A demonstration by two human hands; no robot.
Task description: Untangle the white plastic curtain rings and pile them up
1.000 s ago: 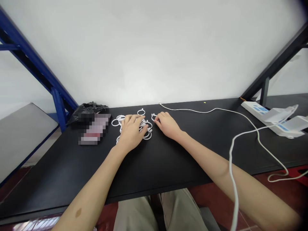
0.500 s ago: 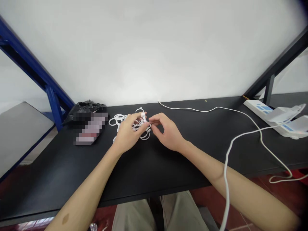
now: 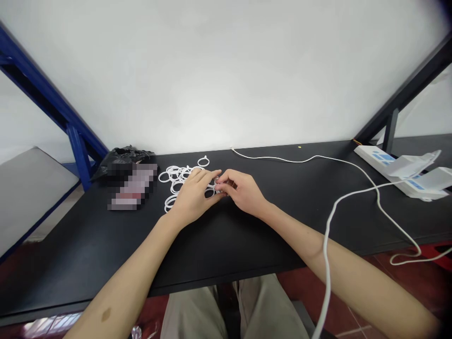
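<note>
Several white plastic rings point(image 3: 173, 178) lie in a loose pile on the black table point(image 3: 226, 235). My left hand point(image 3: 192, 195) rests over the right side of the pile, fingers curled and pinching a ring. My right hand point(image 3: 242, 190) meets it fingertip to fingertip, also pinched on a small white ring point(image 3: 216, 187) between them. One single ring point(image 3: 203, 162) lies apart just behind the pile.
A black plastic bag point(image 3: 123, 157) and a blurred packet point(image 3: 132, 186) lie left of the pile. A white cable point(image 3: 335, 197) runs across the table and over my right forearm. White boxes point(image 3: 406, 172) sit at the far right. A blue rack frame point(image 3: 70, 132) stands on the left.
Both hands lay flat on the pile a second ago. They then lifted a ring between them, and now they have come down close together, pinching it near the table.
</note>
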